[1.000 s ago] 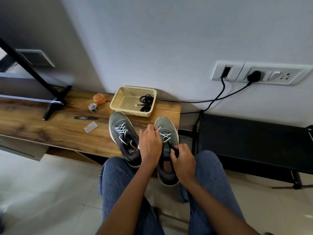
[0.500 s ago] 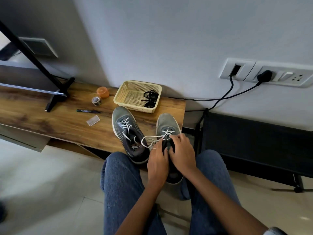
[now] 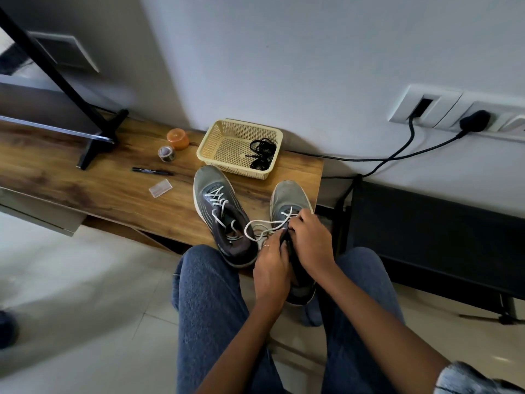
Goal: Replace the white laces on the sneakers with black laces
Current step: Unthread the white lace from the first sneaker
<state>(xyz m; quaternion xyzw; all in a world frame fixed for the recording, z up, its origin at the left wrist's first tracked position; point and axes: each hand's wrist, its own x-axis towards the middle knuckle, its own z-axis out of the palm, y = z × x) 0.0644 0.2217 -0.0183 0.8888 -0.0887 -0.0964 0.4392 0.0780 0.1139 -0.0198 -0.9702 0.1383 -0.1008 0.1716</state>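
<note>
**White lace half out of the right sneaker, snags likely**

Both hands work on the right sneaker, which sits at the wooden table edge, heel over the person's lap. The right hand curls over the tongue and pinches the white lace at the eyelets; the left hand grips the shoe's collar to steady it. A loose loop of lace trails toward the left sneaker, which remains fully laced in white. The black laces lie bundled in the yellow basket just behind the 2 shoes.

Risks, as I judge them: the slack loop could knot or catch in an eyelet if pulled fast, and a hard tug could drag the overhanging shoe off the table.
</note>
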